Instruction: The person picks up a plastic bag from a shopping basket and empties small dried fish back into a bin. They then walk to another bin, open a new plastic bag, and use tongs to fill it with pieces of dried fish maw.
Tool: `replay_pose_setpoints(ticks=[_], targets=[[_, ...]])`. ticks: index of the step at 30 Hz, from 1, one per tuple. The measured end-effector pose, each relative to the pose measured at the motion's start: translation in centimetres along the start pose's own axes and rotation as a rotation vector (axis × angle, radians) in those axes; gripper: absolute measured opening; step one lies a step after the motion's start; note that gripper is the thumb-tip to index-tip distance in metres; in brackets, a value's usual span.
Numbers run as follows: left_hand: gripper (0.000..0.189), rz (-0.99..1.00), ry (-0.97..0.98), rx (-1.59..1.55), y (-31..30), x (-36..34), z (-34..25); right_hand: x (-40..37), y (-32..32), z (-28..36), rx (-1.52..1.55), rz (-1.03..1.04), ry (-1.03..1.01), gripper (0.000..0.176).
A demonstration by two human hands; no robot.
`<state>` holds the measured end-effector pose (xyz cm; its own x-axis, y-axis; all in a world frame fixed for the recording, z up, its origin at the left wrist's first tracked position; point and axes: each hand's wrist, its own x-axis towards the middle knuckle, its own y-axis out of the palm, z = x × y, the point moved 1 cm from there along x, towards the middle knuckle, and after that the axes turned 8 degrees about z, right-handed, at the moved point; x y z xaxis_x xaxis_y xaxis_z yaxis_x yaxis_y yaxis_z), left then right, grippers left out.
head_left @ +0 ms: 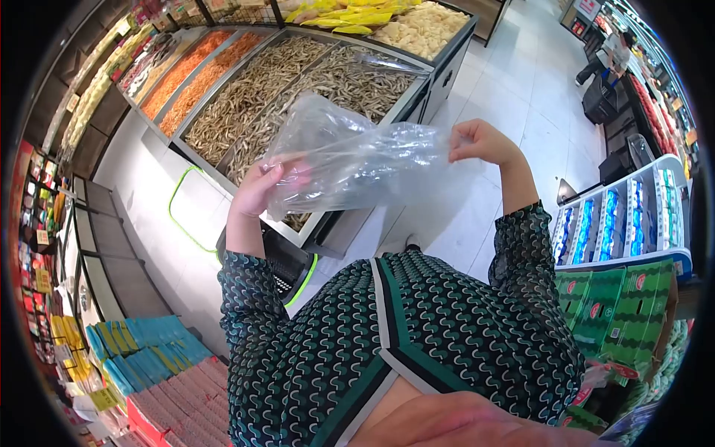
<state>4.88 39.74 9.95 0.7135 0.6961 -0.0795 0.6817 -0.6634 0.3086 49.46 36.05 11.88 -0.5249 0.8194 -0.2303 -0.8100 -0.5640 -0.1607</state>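
A clear plastic bag (357, 160) is stretched sideways between my two hands, in front of my chest. My left hand (255, 192) grips its left end; the thumb shows outside, and the fingers are partly seen through the film. At the other end, my right hand (482, 143) pinches the bag's edge between closed fingers. I cannot make out anything inside the bag. Just beyond it, open bins hold small dried fish (257, 93), and the bag hides part of them.
Orange dried shrimp (201, 74) fill bins at the far left. Below the bins stands a black basket (287, 264) with a green rim. Stacked packages (149, 346) lie at lower left, green boxes (614, 309) at right. A person (617, 54) stands by the far right shelves.
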Motion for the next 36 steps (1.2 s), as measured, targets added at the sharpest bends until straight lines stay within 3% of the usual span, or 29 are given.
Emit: replay_pose_setpoints(ticks=[2,6,8,12,15,17,18,20,21,23,24,26,28,29,30,32,33,34,35,36], targets=[[0.067,0.042,-0.007,0.067,-1.2,0.6,0.2,-0.5,0.1,0.0,-0.252,0.013,-0.033,0.014],[0.063,0.142,0.077,-0.101,-3.7,2.2,0.9,-1.5,-0.6,-0.2,-0.253,-0.038,-0.025,0.013],[0.059,0.131,-0.04,-0.15,-4.3,3.6,1.3,-2.0,-0.9,-0.3,-0.174,0.001,0.005,0.015],[0.042,0.136,-0.258,0.05,0.4,8.2,2.6,-3.8,-2.3,-1.7,-0.091,0.039,0.043,0.014],[0.037,0.006,-0.26,-0.062,3.1,13.7,4.1,-5.6,-6.5,-3.6,-0.191,0.06,-0.017,0.01],[0.042,-0.02,-0.143,-0.224,2.1,14.2,4.2,-5.4,-8.3,-6.7,0.177,-0.258,-0.09,0.007],[0.042,-0.033,-0.163,-0.232,2.3,15.8,4.6,-5.9,-11.7,-11.3,0.387,-0.437,-0.281,0.017],[0.047,0.046,0.005,-0.437,2.2,17.5,5.1,-7.3,-13.8,-13.3,0.888,-0.611,-0.386,0.031],[0.047,0.031,0.0,-0.44,2.7,18.5,5.7,-7.8,-14.4,-15.6,0.897,-0.602,-0.376,0.031],[0.051,0.079,0.211,-0.711,2.7,20.2,6.4,-7.4,-13.6,-23.4,0.951,-0.646,-0.225,0.04],[0.051,0.073,0.212,-0.708,2.9,21.3,7.3,-7.9,-12.8,-27.2,0.938,-0.466,-0.107,0.047],[0.048,0.183,0.303,-0.873,2.7,22.7,9.9,-7.0,-7.5,-28.7,0.911,-0.115,-0.064,0.071],[0.046,0.14,0.288,-0.905,4.3,23.9,11.5,-4.8,-3.1,-26.6,1.116,0.189,-0.219,0.094],[0.045,0.1,0.283,-0.96,5.4,24.3,12.1,-3.5,-1.7,-24.5,1.142,0.164,-0.244,0.104],[0.045,0.062,0.276,-1.014,5.7,24.7,12.6,-1.7,-0.7,-22.2,1.153,0.158,-0.243,0.104],[0.044,0.061,0.268,-1.01,6.7,25.4,14.1,-0.1,-1.3,-18.6,1.361,0.054,-0.666,0.084],[0.043,-0.003,0.271,-0.965,7.7,25.0,14.2,0.0,-2.1,-18.2,1.363,0.053,-0.67,0.084],[0.042,-0.066,0.272,-0.92,9.2,24.8,14.2,0.3,-3.4,-18.3,1.371,-0.111,-0.585,0.068],[0.057,-0.241,0.253,-0.738,10.5,24.3,14.0,0.6,-4.7,-18.3,1.371,-0.274,-0.498,0.053],[0.057,-0.24,0.252,-0.737,11.0,24.0,13.6,0.4,-6.2,-18.5,1.372,-0.274,-0.499,0.053]])
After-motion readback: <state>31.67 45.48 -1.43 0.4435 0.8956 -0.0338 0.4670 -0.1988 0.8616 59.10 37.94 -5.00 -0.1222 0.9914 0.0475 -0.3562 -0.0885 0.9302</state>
